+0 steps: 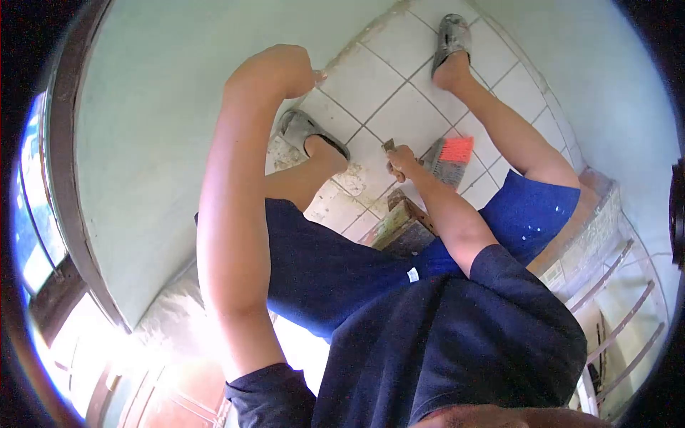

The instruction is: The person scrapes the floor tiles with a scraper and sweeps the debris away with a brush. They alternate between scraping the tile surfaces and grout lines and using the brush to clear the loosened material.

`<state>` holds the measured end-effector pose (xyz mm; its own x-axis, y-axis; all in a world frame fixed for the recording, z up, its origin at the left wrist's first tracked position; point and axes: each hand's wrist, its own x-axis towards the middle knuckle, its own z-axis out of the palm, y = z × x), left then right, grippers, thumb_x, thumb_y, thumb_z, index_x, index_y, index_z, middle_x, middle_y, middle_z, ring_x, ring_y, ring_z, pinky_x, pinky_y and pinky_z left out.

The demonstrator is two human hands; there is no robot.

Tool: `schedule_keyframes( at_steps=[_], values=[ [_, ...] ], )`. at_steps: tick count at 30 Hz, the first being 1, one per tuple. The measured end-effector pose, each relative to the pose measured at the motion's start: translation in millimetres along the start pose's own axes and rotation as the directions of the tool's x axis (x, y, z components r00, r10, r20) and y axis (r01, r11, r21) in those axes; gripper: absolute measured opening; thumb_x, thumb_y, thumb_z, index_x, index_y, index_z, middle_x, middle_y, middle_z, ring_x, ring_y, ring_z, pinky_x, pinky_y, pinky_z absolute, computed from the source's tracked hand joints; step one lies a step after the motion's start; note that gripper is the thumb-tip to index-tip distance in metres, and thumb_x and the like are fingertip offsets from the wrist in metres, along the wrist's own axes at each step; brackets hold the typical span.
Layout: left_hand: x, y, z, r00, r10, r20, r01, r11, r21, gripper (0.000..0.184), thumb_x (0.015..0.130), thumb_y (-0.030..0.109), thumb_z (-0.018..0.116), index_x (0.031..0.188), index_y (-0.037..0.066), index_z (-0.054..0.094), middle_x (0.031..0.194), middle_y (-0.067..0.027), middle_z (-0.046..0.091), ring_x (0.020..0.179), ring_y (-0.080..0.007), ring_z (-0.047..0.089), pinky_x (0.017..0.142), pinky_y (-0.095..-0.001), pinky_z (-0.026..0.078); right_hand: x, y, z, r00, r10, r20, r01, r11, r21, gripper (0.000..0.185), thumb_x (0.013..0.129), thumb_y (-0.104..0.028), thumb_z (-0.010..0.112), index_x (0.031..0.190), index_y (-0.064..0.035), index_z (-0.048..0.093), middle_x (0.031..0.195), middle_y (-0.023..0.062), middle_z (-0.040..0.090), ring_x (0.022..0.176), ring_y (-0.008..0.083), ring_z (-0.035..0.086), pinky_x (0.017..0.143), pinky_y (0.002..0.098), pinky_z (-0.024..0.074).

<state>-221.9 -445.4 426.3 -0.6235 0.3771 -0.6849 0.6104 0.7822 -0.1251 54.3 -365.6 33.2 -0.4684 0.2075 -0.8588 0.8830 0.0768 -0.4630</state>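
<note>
My right hand point(404, 158) is closed around a small flat tool that looks like a scraper point(389, 145), its end showing past my fingers above the tiles. Close beside that hand lies a brush point(454, 151) with orange bristles and a grey body. My left arm reaches up along the pale green wall, and my left hand point(275, 68) is bent at the wrist close to the wall's lower edge. Only a fingertip shows there; the other fingers are hidden, as is anything they hold.
White floor tiles point(407, 107) with dirty patches lie between my feet, in grey clogs point(303, 128). A worn block-like object point(399, 221) sits between my legs. Walls rise on both sides. Metal bars point(621, 321) stand at lower right; bright light comes from lower left.
</note>
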Motion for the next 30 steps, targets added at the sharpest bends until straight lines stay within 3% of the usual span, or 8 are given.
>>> schedule_keyframes(
  at_steps=[2, 9, 10, 12, 18, 22, 28, 30],
  values=[
    [-3.8, -9.8, 6.7, 1.000, 0.002, 0.003, -0.002, 1.000, -0.009, 0.044, 0.092, 0.043, 0.054, 0.104, 0.002, 0.067, 0.110, -0.0175, 0.065, 0.101, -0.0345, 0.062, 0.083, -0.0463, 0.050, -5.1, -1.9, 7.7, 0.998, -0.059, 0.032, 0.042, 0.924, 0.379, 0.027, 0.086, -0.013, 0.053, 0.065, 0.0031, 0.056, 0.058, 0.0192, 0.060, 0.045, 0.0267, 0.059, 0.037, 0.0394, 0.0448],
    [-8.8, -35.4, 32.7, 0.996, -0.073, 0.052, 0.082, 0.980, -0.183, 0.043, 0.090, 0.042, 0.057, 0.097, 0.001, 0.069, 0.101, -0.0162, 0.067, 0.095, -0.0323, 0.064, 0.079, -0.0439, 0.051, -3.6, -18.4, 33.7, 0.981, -0.007, 0.194, -0.112, 0.793, 0.598, 0.025, 0.088, -0.014, 0.054, 0.077, 0.0086, 0.055, 0.067, 0.0219, 0.062, 0.047, 0.0296, 0.061, 0.040, 0.0402, 0.0492],
    [-15.2, -38.4, 33.7, 0.995, -0.091, 0.049, 0.099, 0.975, -0.197, 0.043, 0.090, 0.042, 0.057, 0.097, 0.001, 0.069, 0.101, -0.0162, 0.067, 0.095, -0.0323, 0.064, 0.079, -0.0439, 0.051, 15.1, 0.1, 41.2, 0.979, -0.015, 0.201, -0.107, 0.806, 0.583, 0.025, 0.088, -0.014, 0.054, 0.077, 0.0086, 0.055, 0.067, 0.0219, 0.062, 0.047, 0.0296, 0.061, 0.040, 0.0402, 0.0492],
    [-28.8, -41.6, 36.9, 0.996, -0.089, 0.022, 0.091, 0.971, -0.221, 0.043, 0.090, 0.042, 0.057, 0.095, 0.001, 0.068, 0.099, -0.0153, 0.067, 0.094, -0.0315, 0.064, 0.078, -0.0438, 0.051, 38.2, 17.3, 48.0, 0.855, -0.487, 0.177, 0.496, 0.868, -0.008, 0.027, 0.088, -0.018, 0.054, 0.079, 0.0078, 0.057, 0.066, 0.0209, 0.062, 0.048, 0.0285, 0.061, 0.040, 0.0403, 0.0476],
    [-32.7, -48.8, 66.7, 0.995, -0.082, 0.057, 0.094, 0.963, -0.252, 0.045, 0.091, 0.042, 0.057, 0.099, 0.000, 0.067, 0.103, -0.0190, 0.066, 0.097, -0.0339, 0.064, 0.081, -0.0433, 0.051, 16.1, -10.9, 40.2, 0.992, -0.002, 0.125, -0.026, 0.975, 0.220, 0.031, 0.089, -0.019, 0.053, 0.075, 0.0072, 0.058, 0.066, 0.0202, 0.063, 0.045, 0.0269, 0.058, 0.038, 0.0407, 0.0429],
    [-47.3, -48.6, 77.3, 0.994, -0.108, 0.014, 0.109, 0.973, -0.201, 0.047, 0.091, 0.043, 0.057, 0.102, -0.002, 0.066, 0.106, -0.0202, 0.066, 0.098, -0.0352, 0.063, 0.081, -0.0442, 0.051, 79.9, 28.8, 60.3, 0.919, -0.374, 0.125, 0.375, 0.927, 0.014, 0.032, 0.090, -0.019, 0.051, 0.073, 0.0080, 0.056, 0.065, 0.0208, 0.062, 0.042, 0.0263, 0.055, 0.035, 0.0409, 0.0385],
    [-100.4, -30.9, 66.8, 0.989, -0.117, -0.092, 0.085, 0.953, -0.292, 0.054, 0.089, 0.050, 0.056, 0.105, -0.001, 0.062, 0.107, -0.0227, 0.064, 0.102, -0.0364, 0.061, 0.084, -0.0444, 0.048, -20.9, -64.6, 25.3, 0.969, -0.109, 0.223, 0.046, 0.962, 0.270, 0.032, 0.090, -0.019, 0.053, 0.077, 0.0102, 0.053, 0.063, 0.0223, 0.058, 0.042, 0.0244, 0.052, 0.028, 0.0357, 0.0294],
    [-116.9, -25.2, 56.3, 0.989, -0.100, -0.105, 0.066, 0.957, -0.284, 0.054, 0.088, 0.050, 0.057, 0.104, -0.001, 0.062, 0.105, -0.0223, 0.065, 0.101, -0.0360, 0.061, 0.084, -0.0444, 0.048, -42.6, -78.5, 24.6, 0.995, -0.102, 0.001, 0.100, 0.976, 0.192, 0.027, 0.087, -0.016, 0.055, 0.083, 0.0097, 0.054, 0.065, 0.0210, 0.059, 0.044, 0.0240, 0.056, 0.029, 0.0351, 0.0326]
  ],
)
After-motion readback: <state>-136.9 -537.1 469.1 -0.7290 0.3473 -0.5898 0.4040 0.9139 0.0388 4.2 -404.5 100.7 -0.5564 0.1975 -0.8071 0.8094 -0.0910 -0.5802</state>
